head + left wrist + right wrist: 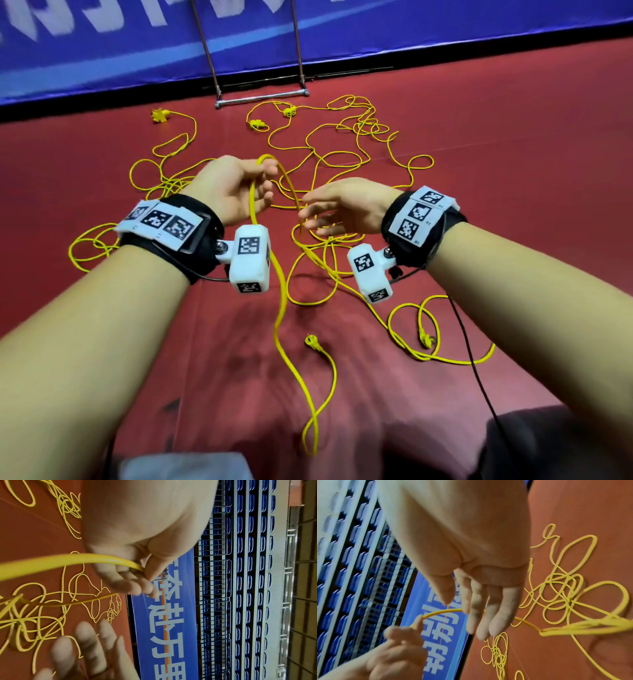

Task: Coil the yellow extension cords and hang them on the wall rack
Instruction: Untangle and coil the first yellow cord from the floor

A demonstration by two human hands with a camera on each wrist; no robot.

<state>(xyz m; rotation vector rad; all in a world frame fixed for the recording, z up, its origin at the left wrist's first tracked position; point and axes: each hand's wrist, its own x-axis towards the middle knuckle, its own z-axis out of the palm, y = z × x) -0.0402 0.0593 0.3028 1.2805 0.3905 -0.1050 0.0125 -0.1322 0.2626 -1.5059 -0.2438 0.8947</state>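
Our left hand pinches a bend of one yellow cord between thumb and fingers, the cord arching over the fingertips and dropping in two strands toward the floor. In the left wrist view the thumb presses the cord against the index finger. Our right hand hovers just beside the far strand with its fingers straight and loosely spread, gripping nothing; whether they brush the cord we cannot tell. One hanging strand runs down past the left wrist camera and ends in a plug lying on the red floor. The other strand joins the tangle of yellow extension cords sprawled across the floor ahead of us, with more loops to the left and right. Beyond the tangle a metal rack stands against a blue banner.
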